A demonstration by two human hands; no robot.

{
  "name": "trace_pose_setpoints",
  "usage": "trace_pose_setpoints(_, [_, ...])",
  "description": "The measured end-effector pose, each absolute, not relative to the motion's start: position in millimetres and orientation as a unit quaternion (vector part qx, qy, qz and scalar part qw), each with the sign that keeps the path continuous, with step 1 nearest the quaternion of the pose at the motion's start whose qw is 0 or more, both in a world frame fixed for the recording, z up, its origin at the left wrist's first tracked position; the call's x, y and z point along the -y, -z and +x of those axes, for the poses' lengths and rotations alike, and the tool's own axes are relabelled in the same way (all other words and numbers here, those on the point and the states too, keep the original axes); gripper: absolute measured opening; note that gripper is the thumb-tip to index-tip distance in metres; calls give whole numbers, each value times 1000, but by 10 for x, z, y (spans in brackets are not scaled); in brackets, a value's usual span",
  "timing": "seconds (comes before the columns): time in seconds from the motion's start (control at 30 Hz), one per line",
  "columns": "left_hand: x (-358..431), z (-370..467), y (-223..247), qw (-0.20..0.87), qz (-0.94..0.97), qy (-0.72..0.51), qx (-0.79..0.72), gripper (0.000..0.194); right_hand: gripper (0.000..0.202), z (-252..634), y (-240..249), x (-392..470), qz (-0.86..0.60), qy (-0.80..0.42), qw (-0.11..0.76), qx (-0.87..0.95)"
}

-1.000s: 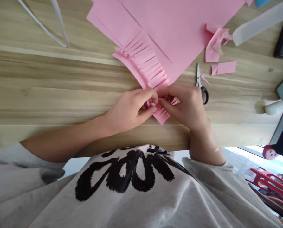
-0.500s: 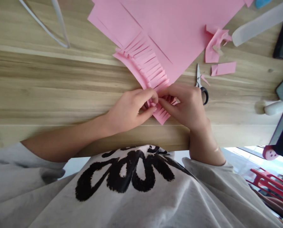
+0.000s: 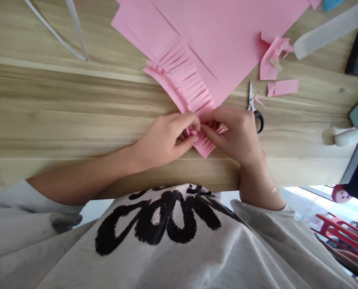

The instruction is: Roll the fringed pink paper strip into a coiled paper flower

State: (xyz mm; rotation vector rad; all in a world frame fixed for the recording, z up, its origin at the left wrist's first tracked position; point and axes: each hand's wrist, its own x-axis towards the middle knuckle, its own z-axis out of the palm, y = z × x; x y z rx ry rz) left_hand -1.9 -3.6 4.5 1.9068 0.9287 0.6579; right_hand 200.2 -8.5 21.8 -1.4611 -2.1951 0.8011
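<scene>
A pink paper strip (image 3: 179, 90), cut into a fringe along one side, slants across the table toward me. Several of its fringe pieces are curled over toward the uncut edge. My left hand (image 3: 166, 138) pinches the strip near its lower end, with thumb and bent fingers closed on it. From the other side my right hand (image 3: 233, 132) is closed on the fringe, its thumb and forefinger meeting the left fingertips. The exact bit of paper between the fingertips is hidden. Below the hands the strip's near end, with flat uncurled fringe, sticks out.
Large pink paper sheets (image 3: 227, 36) lie beyond the strip. Small scissors (image 3: 251, 100) with black handles rest right of my right hand, near pink scraps (image 3: 282, 87) and a crumpled pink piece (image 3: 269, 60). A whitish translucent bar (image 3: 326, 34) and a white cable (image 3: 76, 32) lie farther out.
</scene>
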Motion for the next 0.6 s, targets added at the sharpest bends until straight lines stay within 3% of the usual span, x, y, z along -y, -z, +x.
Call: trace_pose_setpoints(0.6, [41,-20,-58,442,773,-257,-376,5,10,1994,-238,78,-513,-276,203,787])
